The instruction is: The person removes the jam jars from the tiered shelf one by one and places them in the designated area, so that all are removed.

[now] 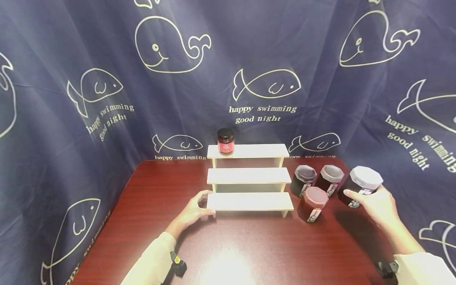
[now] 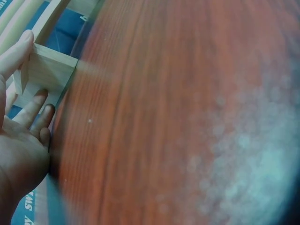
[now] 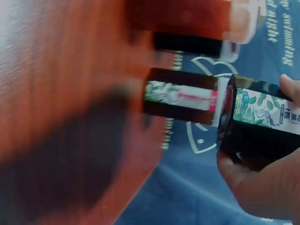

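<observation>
Nearest lay two pale sleeves [image 1: 151, 261], each with a small black device at the cuff, reaching in over a glossy red-brown table [image 1: 242, 237] that threw back a bright patch of light. The left hand [image 1: 192, 209] held the left end of the lowest step of a pale three-step stand [image 1: 249, 201], thumb at the front and fingers at the side panel, the spread between them narrow. The right hand [image 1: 382, 206] gripped a dark jar with a white lid [image 1: 350, 192], its thumb across the near side and its fingers mostly hidden behind; the right wrist view showed the jar lifted off the table, leaf pattern on its label, with a shadow falling on the wood. Between that jar and the stand, three more jars stood upright on the table: a red-lidded jar [image 1: 313, 204] in front, and behind it a dark-lidded jar [image 1: 303, 181] just beside the stand and a grey-lidded jar [image 1: 329, 181] to its right. Farther back, a small black-lidded jar [image 1: 226, 142] with a pink label stood near the left end of the top step. Beyond the table hung a blue curtain [image 1: 199, 99] printed with whales, fish and lettering.
</observation>
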Demonstrator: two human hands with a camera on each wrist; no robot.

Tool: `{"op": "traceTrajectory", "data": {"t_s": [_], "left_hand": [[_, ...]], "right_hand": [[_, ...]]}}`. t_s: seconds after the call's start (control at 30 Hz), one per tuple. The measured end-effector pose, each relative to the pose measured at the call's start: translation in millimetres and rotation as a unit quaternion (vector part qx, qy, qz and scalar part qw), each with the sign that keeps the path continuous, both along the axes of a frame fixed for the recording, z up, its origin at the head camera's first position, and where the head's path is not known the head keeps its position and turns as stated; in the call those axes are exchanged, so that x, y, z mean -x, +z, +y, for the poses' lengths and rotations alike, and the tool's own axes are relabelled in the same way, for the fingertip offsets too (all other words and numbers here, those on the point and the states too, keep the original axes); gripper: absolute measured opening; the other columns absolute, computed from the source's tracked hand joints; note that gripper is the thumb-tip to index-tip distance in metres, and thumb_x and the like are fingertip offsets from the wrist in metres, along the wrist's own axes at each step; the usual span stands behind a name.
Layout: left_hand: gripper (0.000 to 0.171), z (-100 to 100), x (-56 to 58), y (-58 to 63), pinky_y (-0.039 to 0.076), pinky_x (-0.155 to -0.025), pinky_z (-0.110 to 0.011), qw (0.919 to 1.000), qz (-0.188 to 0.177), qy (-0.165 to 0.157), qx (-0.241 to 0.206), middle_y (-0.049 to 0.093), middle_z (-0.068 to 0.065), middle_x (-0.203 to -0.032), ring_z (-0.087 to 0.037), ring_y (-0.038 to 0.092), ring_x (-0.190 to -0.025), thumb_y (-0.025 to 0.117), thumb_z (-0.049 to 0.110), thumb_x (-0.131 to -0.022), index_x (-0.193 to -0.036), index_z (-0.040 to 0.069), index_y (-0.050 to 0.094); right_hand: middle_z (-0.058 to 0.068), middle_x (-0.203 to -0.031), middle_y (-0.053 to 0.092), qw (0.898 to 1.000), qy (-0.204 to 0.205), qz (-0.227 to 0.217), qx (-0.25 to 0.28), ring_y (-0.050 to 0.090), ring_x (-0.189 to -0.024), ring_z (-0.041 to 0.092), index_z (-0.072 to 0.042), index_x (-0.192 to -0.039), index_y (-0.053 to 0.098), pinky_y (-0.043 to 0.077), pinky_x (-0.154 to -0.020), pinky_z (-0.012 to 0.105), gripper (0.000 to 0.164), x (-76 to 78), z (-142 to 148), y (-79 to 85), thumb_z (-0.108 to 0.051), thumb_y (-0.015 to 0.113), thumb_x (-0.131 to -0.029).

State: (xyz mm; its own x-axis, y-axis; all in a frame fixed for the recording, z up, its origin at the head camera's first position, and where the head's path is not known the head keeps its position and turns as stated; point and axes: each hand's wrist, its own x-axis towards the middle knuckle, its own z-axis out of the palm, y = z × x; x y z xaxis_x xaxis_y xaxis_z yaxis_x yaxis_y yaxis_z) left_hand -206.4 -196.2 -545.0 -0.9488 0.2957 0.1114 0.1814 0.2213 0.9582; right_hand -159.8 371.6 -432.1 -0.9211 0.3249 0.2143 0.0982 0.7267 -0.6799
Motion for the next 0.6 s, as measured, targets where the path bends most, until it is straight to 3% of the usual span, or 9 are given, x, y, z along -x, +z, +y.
{"op": "traceTrajectory", "data": {"t_s": [0.2, 0.37, 0.6], "left_hand": [[0.070, 0, 0.5, -0.6, 0.043, -0.099, -0.051, 1.0000, -0.004, 0.000, -0.004, 0.063, -0.016, -0.125, -0.032, 0.058, -0.116, 0.085, 0.005, -0.077, -0.139, 0.010, 0.053], [0.071, 3, -0.7, 2.1, 0.041, -0.100, -0.052, 1.0000, 0.001, 0.004, 0.008, 0.062, -0.019, -0.127, -0.035, 0.057, -0.118, 0.083, 0.001, -0.078, -0.141, 0.006, 0.051], [0.068, 5, -15.7, 31.0, 0.042, -0.099, -0.050, 0.9999, 0.007, -0.009, 0.012, 0.063, -0.020, -0.125, -0.034, 0.058, -0.116, 0.082, 0.002, -0.079, -0.139, 0.000, 0.051]], "right_hand": [[0.039, -0.118, 0.059, 1.000, 0.013, -0.001, -0.016, 0.057, -0.104, 0.052, 0.012, -0.128, 0.052, 0.042, -0.074, 0.047, 0.084, 5.3, 8, -22.9, -0.047, 0.084, -0.078], [0.040, -0.115, 0.060, 0.999, 0.031, -0.005, -0.032, 0.058, -0.103, 0.054, 0.013, -0.126, 0.052, 0.044, -0.074, 0.050, 0.083, 8.5, 14, -45.5, -0.046, 0.085, -0.077], [0.040, -0.116, 0.060, 0.998, 0.052, -0.015, -0.021, 0.057, -0.104, 0.054, 0.016, -0.127, 0.050, 0.045, -0.076, 0.051, 0.085, 10.9, 17, -68.3, -0.043, 0.086, -0.077]]}}
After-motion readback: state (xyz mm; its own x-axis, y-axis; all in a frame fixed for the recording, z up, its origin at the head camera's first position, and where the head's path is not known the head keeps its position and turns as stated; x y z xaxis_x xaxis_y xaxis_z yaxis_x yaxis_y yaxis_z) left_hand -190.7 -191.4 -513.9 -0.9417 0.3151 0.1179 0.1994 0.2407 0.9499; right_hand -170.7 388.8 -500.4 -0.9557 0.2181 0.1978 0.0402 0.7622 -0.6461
